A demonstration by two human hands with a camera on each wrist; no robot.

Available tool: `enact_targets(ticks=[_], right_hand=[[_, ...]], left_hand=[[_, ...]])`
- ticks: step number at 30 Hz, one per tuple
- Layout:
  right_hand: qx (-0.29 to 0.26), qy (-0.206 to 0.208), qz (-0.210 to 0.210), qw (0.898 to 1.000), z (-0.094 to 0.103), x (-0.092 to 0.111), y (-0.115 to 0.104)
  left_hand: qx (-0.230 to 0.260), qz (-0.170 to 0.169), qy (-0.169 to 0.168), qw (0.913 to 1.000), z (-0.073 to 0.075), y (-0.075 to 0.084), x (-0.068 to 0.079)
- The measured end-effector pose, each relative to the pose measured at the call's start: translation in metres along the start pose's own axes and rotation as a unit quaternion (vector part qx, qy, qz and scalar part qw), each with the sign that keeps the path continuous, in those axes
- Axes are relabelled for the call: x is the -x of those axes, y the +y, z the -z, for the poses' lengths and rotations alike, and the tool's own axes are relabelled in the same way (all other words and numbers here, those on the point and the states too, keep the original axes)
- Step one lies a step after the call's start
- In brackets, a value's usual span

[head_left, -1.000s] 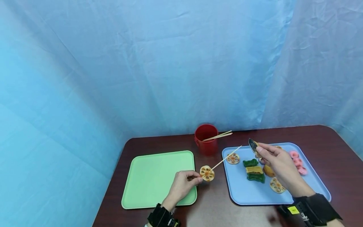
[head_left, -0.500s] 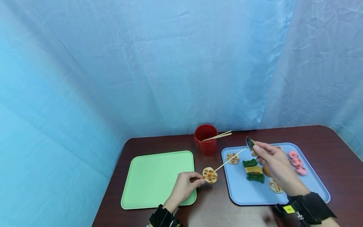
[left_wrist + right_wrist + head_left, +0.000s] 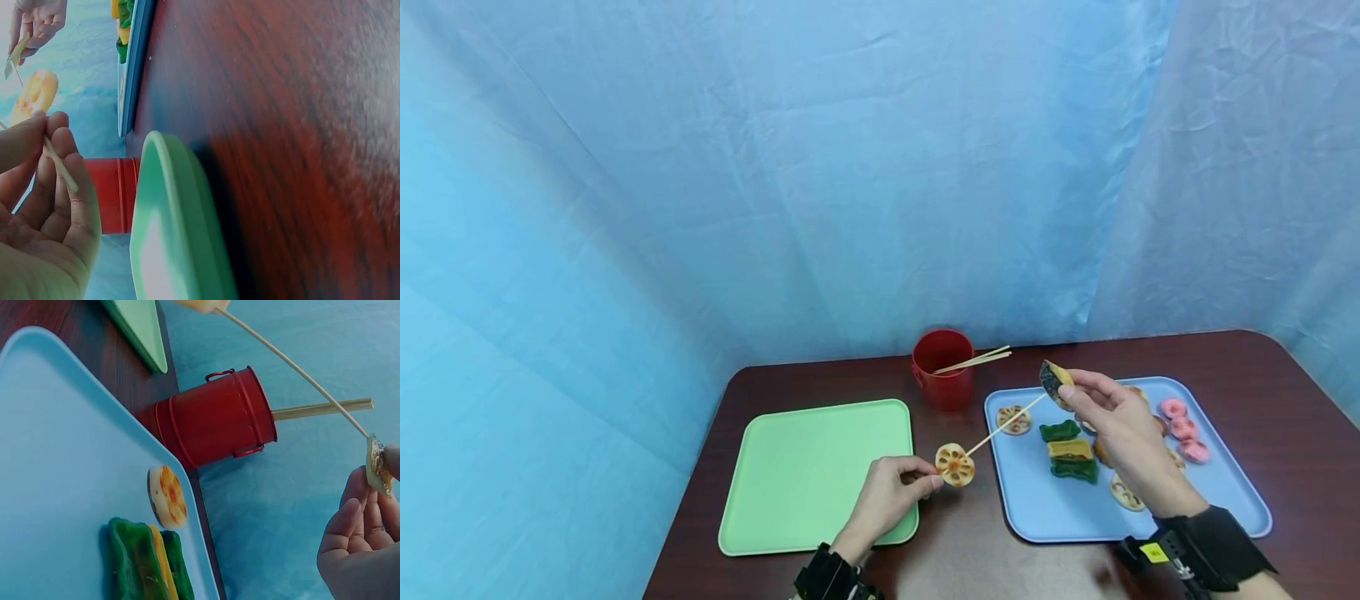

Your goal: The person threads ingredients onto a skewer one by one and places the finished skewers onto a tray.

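My left hand (image 3: 891, 496) pinches a bamboo skewer (image 3: 1004, 425) near its blunt end, between thumb and fingers. One lotus root slice (image 3: 955, 464) is threaded on it, right by the fingertips. The skewer slants up and right. In my right hand (image 3: 1123, 437), thumb and fingers grip a pumpkin slice (image 3: 1055, 385) with dark green rind and yellow flesh. The right wrist view has the skewer's tip right at the face of this slice (image 3: 375, 467). Both hands are raised, the right one over the blue tray (image 3: 1037, 521).
A green tray (image 3: 812, 467) lies at left. Behind stands a red cup (image 3: 946, 387) with several skewers (image 3: 981, 361). On the blue tray are green pepper pieces (image 3: 1073, 469) around a yellow one, a lotus root slice (image 3: 1013, 420), pink ring-shaped pieces (image 3: 1183, 428) and other food pieces.
The right hand has moved left with the pumpkin slice, bringing it to the skewer's tip. The left hand has shifted slightly right with the skewer.
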State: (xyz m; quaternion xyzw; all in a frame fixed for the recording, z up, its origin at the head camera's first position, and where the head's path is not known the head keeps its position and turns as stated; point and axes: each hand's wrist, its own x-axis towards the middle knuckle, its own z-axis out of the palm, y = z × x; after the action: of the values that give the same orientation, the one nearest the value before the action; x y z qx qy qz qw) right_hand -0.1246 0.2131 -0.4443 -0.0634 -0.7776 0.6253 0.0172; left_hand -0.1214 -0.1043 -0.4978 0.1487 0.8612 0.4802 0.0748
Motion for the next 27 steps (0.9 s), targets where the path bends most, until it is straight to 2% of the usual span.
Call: enact_targets(ticks=[5, 11, 13, 15, 18, 20, 22, 27], right_hand=[[0.034, 0.012, 0.023, 0.999, 0.0, 0.0, -0.002], [0.022, 0.024, 0.032, 0.999, 0.002, 0.001, 0.0], [-0.005, 0.019, 0.015, 1.0, 0.002, 0.002, 0.001], [-0.069, 0.006, -0.004, 0.998, 0.002, 0.002, 0.002], [-0.181, -0.011, -0.022, 0.983, 0.0, 0.002, 0.005], [-0.229, -0.016, -0.023, 0.973, -0.002, 0.002, 0.007], [-0.239, -0.017, -0.022, 0.971, -0.005, 0.003, 0.009], [-0.207, -0.015, -0.027, 0.978, -0.014, 0.005, 0.012]], left_hand=[[0.037, 0.004, 0.019, 0.9991, -0.002, -0.001, -0.001], [0.067, 0.005, 0.046, 0.9967, -0.007, 0.003, -0.005], [0.074, 0.006, 0.051, 0.9959, -0.01, 0.005, -0.006], [0.081, 0.011, 0.054, 0.9953, -0.012, 0.007, -0.006], [0.089, 0.016, 0.055, 0.9944, -0.016, 0.009, -0.006], [0.092, 0.02, 0.055, 0.9941, -0.018, 0.009, -0.006], [0.094, 0.023, 0.054, 0.9939, -0.019, 0.01, -0.006], [0.095, 0.02, 0.051, 0.994, -0.022, 0.011, -0.006]])
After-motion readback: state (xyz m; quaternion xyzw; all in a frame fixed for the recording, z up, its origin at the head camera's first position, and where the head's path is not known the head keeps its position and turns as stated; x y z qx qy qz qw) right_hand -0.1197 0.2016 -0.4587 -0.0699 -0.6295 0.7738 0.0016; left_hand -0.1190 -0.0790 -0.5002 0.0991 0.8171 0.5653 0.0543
